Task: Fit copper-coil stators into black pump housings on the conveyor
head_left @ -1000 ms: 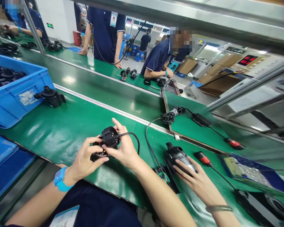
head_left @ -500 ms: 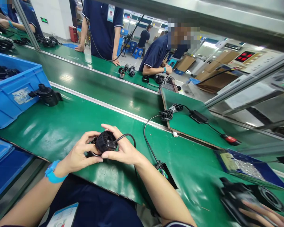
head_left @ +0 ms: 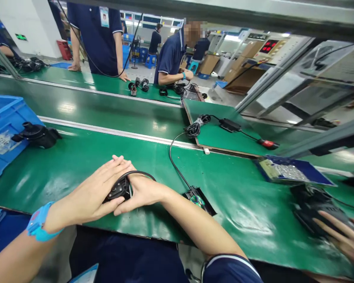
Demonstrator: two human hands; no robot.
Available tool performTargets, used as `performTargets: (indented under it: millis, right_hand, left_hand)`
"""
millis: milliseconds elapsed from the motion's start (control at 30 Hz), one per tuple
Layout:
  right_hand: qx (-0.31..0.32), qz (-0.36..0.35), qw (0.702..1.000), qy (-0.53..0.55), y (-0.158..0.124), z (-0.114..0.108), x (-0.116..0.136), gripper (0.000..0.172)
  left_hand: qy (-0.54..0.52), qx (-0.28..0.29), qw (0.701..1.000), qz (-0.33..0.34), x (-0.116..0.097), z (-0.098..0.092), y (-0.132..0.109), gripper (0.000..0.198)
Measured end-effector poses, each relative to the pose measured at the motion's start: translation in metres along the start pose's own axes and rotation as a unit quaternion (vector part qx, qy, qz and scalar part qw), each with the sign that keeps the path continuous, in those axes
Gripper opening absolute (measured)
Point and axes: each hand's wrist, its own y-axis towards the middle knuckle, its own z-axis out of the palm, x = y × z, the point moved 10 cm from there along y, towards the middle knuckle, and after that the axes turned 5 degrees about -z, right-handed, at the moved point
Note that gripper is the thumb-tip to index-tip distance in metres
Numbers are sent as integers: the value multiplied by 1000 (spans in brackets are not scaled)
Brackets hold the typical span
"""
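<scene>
My left hand (head_left: 91,196) and my right hand (head_left: 138,192) press together around a small black pump motor (head_left: 118,190) just above the green bench (head_left: 76,157) near its front edge. The fingers of both hands lie stretched over it and hide most of it. A black cable (head_left: 177,169) loops from the motor to a small circuit board (head_left: 198,201) on the bench and on to a coiled bundle (head_left: 195,125). My left wrist wears a blue band.
A blue crate (head_left: 2,133) stands at the left with a black pump (head_left: 37,135) beside it. At the right, another person's hand (head_left: 342,236) rests on a black pump (head_left: 315,204). A blue tray of screws (head_left: 286,171) and a red-tipped tool (head_left: 267,144) lie beyond. Workers stand across the conveyor.
My hands have lowered the motor toward the bench and closed flat over it. The view has swung to the right. The other person's hand has slid a pump away to the right.
</scene>
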Motion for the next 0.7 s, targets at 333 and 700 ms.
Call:
performTargets:
  millis: [333, 700]
  right_hand:
    - [-167, -14, 984, -56, -18, 8, -7, 83]
    - [-163, -38, 982, -86, -9, 15, 5, 97]
  left_hand:
    - [100, -44, 985, -132, 21, -2, -18, 50]
    - [64, 138, 985, -75, 19, -2, -28, 53]
